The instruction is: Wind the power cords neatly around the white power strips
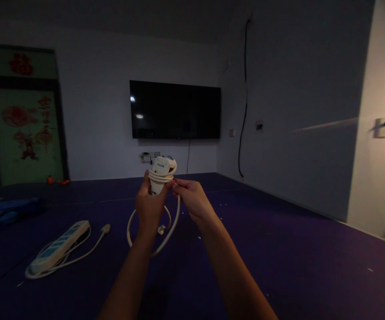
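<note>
My left hand [150, 206] is wrapped round a white power strip [161, 166] with blue lettering on its end, held up at the centre of the view. Several turns of its white cord [160, 178] are wound about the strip near the top. Between thumb and fingers, my right hand [194, 198] pinches the cord just right of the strip. From there the loose cord hangs in a big loop below my hands, with its plug [161, 230] dangling inside the loop. The lower part of the strip is hidden by my left hand.
On the purple surface [279, 249] at left lies another white power strip [61, 246] with blue sockets, its cord and plug beside it. Blue cloth [9, 211] lies farther left. Small white scraps dot the surface. A television [175, 111] hangs on the back wall.
</note>
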A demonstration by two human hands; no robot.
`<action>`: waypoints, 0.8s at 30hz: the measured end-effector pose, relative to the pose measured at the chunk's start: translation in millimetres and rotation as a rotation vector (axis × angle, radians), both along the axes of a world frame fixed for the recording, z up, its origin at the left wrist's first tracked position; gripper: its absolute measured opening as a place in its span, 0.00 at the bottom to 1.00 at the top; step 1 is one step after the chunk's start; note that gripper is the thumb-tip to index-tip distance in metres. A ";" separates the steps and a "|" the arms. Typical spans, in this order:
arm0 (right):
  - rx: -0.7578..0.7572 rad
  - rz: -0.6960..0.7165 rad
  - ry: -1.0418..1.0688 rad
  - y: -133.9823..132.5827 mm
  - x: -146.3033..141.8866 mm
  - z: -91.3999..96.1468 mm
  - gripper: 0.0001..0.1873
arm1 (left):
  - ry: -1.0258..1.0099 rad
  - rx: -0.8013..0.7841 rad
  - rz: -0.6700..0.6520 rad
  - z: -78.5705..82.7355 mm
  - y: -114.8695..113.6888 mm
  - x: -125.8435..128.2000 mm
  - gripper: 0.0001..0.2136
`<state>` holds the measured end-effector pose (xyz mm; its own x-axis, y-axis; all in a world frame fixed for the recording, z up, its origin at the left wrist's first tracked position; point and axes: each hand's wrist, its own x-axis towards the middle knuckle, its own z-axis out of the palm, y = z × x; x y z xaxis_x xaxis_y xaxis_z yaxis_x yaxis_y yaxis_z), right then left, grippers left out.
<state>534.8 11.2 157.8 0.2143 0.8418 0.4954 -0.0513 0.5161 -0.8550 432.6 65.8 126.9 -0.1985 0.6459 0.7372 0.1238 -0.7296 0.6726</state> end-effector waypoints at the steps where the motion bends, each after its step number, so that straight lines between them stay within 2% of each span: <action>1: 0.015 -0.002 -0.021 -0.5 -1.6 -0.1 0.10 | 0.035 -0.003 0.049 -0.2 -0.4 -0.9 0.40; 5: 0.087 -0.029 -0.065 -1.5 -8.1 -1.8 0.17 | 0.199 0.003 0.288 0.9 -5.9 -1.6 0.41; 9: 0.128 -0.074 0.009 6.8 -13.8 -9.5 0.21 | 0.341 0.088 0.499 0.0 -10.0 0.8 0.38; 11: 0.153 -0.138 0.026 13.8 -15.2 -14.6 0.21 | 0.395 0.136 0.549 -0.3 -10.7 1.3 0.37; 14: 0.160 -0.190 0.027 23.3 -13.5 -20.3 0.22 | 0.444 0.169 0.542 2.6 -12.1 0.5 0.36; 16: 0.165 -0.168 0.048 26.6 -9.2 -21.1 0.24 | 0.459 0.157 0.470 7.4 -13.6 -1.1 0.37; 18: 0.160 -0.158 0.061 26.7 -2.5 -19.1 0.28 | 0.448 0.134 0.303 13.3 -15.0 -3.8 0.39; 22: 0.128 -0.153 0.038 19.5 13.5 -10.5 0.29 | 0.239 -0.029 -0.269 23.4 -15.5 -13.1 0.40; 24: 0.121 -0.125 0.038 15.4 19.4 -7.0 0.29 | 0.088 -0.170 -0.477 25.6 -13.5 -18.4 0.38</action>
<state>554.3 26.5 150.8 0.3343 0.7421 0.5810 -0.0115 0.6197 -0.7848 414.2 52.2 152.5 0.2062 0.7617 0.6142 -0.1348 -0.5996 0.7889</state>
